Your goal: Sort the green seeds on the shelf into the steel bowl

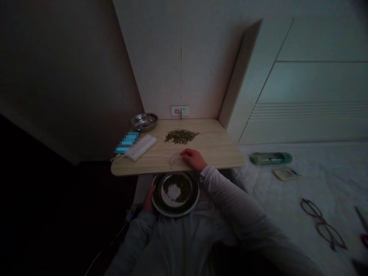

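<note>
2 sleeves, left hand holding dish, right hand near likely beans

The light is dim, and the left side falls into near-black shadow; a pale wall rises behind the wooden tabletop, with a thin vertical line running down to a white socket plate just above the tabletop's back edge; a darker surface slants along the left; at the right stands a pale panelled headboard with grooved lines, and below it spreads a bed with a light, quilted-looking cover
</note>
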